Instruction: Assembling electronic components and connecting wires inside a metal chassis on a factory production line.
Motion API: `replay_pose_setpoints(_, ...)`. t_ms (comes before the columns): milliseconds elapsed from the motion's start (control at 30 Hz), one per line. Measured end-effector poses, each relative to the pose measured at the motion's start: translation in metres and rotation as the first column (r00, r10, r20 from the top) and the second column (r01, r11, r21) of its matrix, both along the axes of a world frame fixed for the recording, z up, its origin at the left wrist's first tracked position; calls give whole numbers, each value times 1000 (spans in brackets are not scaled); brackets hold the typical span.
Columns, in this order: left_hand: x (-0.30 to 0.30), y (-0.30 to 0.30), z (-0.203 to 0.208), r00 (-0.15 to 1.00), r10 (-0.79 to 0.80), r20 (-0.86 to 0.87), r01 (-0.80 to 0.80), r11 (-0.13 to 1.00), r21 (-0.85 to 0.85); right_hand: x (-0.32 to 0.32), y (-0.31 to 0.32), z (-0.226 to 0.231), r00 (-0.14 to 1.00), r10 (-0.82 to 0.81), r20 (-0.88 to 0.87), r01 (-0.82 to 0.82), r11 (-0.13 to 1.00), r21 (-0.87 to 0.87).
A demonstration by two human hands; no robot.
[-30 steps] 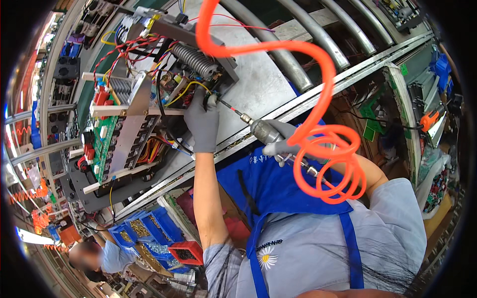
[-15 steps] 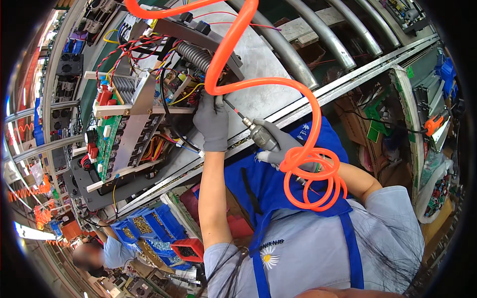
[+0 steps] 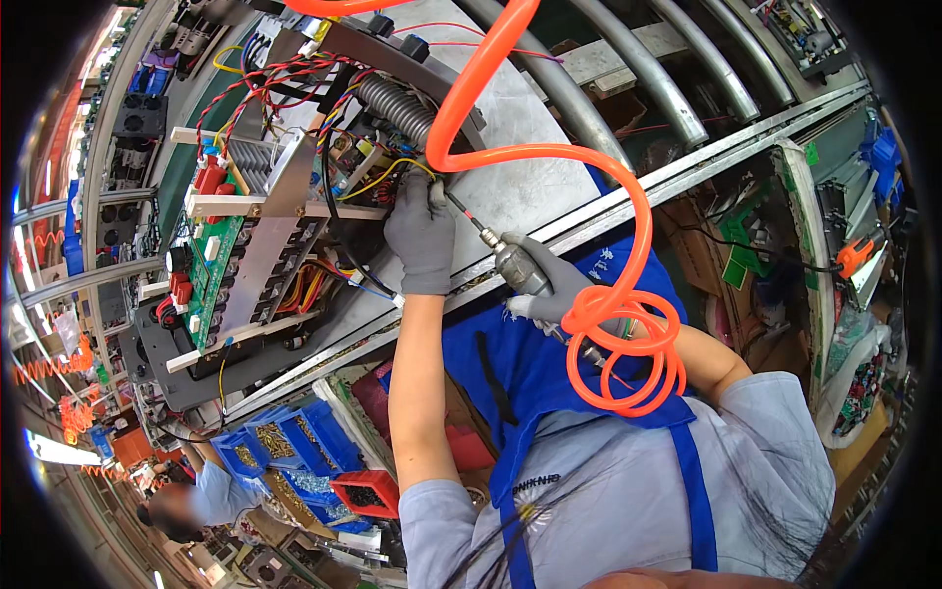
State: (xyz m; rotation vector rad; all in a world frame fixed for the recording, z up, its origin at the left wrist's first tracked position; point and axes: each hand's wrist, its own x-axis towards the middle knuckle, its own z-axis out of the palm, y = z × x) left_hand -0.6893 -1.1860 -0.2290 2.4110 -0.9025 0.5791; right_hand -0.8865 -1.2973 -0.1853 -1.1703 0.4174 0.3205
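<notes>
My right hand (image 3: 564,285), in a grey glove, grips a pneumatic screwdriver (image 3: 520,269) with a grey metal body. Its long thin bit points up and left, with its tip beside the fingers of my left hand (image 3: 420,240). That hand, gloved in grey too, reaches into the near right side of an open electronic assembly (image 3: 280,236). Its fingers are curled at the wires there; whatever they hold is hidden. The assembly carries a green circuit board (image 3: 213,270), metal plates, a grey corrugated hose (image 3: 394,108) and bundles of twisted coloured wires (image 3: 265,88).
A coiled orange air hose (image 3: 643,226) loops across the view over my right hand. Metal rollers (image 3: 638,74) lie beyond the bench rail. Blue bins (image 3: 309,442) of screws and a red bin (image 3: 365,494) stand at lower left, near another person (image 3: 211,496).
The view has shifted slightly, and the orange hose has swung a little to the right. Both hands stay almost in place, with the screwdriver bit still beside my left fingers.
</notes>
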Motion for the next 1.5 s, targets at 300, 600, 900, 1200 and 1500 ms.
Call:
replay_pose_setpoints(300, -1, -1, 7, 997, 27, -77, -19, 994, 106, -5, 8, -30, 959, -70, 276, 114, 983, -146)
replay_pose_setpoints(600, -9, -3, 8, 996, 37, -86, -33, 998, 50, -3, 6, -21, 984, -26, 174, 34, 998, -45)
replay_pose_setpoints(900, -13, -16, 28, 953, 196, -232, -157, 972, 175, -3, 6, -18, 994, -22, 109, 23, 1000, -7)
replay_pose_setpoints(1200, -16, 6, 4, 983, -139, -123, 93, 943, -320, -2, 9, -10, 997, -26, 76, 25, 1000, 3)
replay_pose_setpoints(1500, -17, 11, 23, 747, -240, -620, -106, 878, -467, -3, 0, -9, 1000, -8, 22, 7, 997, 71)
